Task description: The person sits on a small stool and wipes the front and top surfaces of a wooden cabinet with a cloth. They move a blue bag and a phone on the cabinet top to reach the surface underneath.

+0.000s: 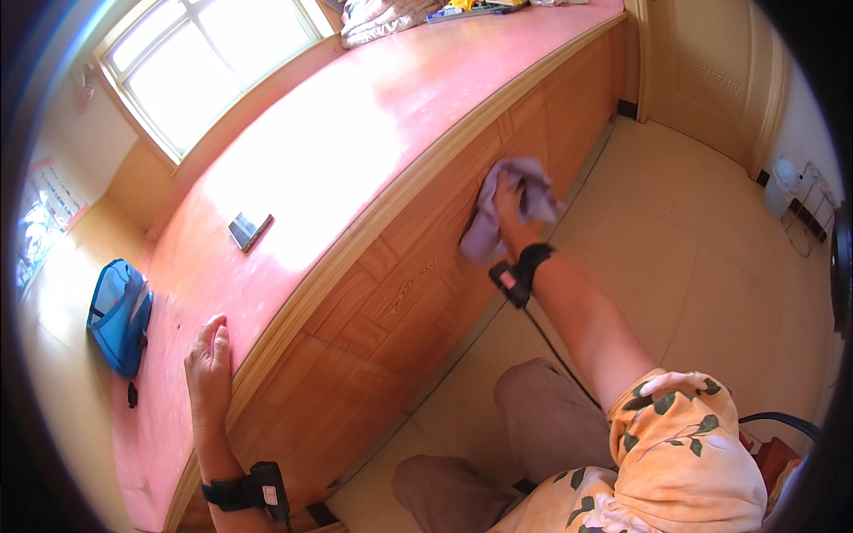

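Observation:
A greyish-purple cloth [490,223] is bunched under my right hand [510,206], which presses it against the wood-grain front panel [413,286] of a raised platform. Folds of the cloth spread past my fingers on both sides. My left hand [210,363] holds nothing and rests on the platform's pink top [266,293], close to its wooden edge trim [320,263]. Its fingers are slightly bent. Black straps with small boxes sit on both wrists.
A smartphone [250,231] and a blue pouch or cap [121,320] lie on the platform. Folded bedding [386,20] sits at its far end, beneath a window [213,60]. Tiled floor [640,220] runs along the right towards a door [713,80], a bin [778,193] and a wire rack [810,206].

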Demonstrator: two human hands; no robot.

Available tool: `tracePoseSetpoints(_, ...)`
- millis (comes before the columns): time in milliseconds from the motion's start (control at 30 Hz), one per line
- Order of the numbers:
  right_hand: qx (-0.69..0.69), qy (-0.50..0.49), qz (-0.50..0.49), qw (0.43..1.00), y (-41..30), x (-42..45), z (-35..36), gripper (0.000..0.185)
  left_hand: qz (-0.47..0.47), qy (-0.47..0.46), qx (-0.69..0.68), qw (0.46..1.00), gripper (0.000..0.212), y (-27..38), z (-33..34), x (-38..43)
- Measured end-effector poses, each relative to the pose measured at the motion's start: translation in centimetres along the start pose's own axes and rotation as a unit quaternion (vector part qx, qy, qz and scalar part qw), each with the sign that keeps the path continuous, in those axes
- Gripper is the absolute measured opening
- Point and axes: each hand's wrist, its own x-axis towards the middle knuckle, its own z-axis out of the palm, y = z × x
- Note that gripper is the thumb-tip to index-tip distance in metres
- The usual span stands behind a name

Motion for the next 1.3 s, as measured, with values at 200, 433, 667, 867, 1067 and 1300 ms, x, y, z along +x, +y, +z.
tracePoseSetpoints(200, 0.003, -0.023, 0.089, 0.996, 4.1, -14.1, 0.9, 0.088, 0.039, 0.017, -0.004, 0.999, 0.036, -1.2, 0.9, 0.7)
tracePoseSetpoints(433, -0.002, -0.155, 0.306, 0.939, 4.7, -31.1, 1.2, 0.088, 0.030, 0.024, -0.004, 0.999, 0.039, -1.9, 1.2, 0.7)
tracePoseSetpoints(667, 0.186, -0.240, 0.466, 0.831, 6.4, -37.0, 1.6, 0.080, 0.020, 0.011, -0.003, 1.000, 0.039, -0.8, 0.8, 0.6)
tracePoseSetpoints(867, 0.284, -0.197, 0.527, 0.777, 11.2, -34.6, 0.4, 0.074, 0.036, 0.007, -0.003, 0.999, 0.039, -2.0, 0.7, 0.6)
tracePoseSetpoints(1067, 0.278, -0.090, 0.508, 0.810, 17.0, -26.8, -1.4, 0.072, 0.009, -0.002, -0.011, 1.000, 0.039, -1.2, 0.3, 0.2)
tracePoseSetpoints(1300, 0.259, 0.026, 0.356, 0.897, 21.2, -9.8, -2.1, 0.069, 0.008, -0.001, -0.023, 1.000, 0.037, -0.4, 0.3, 0.1)
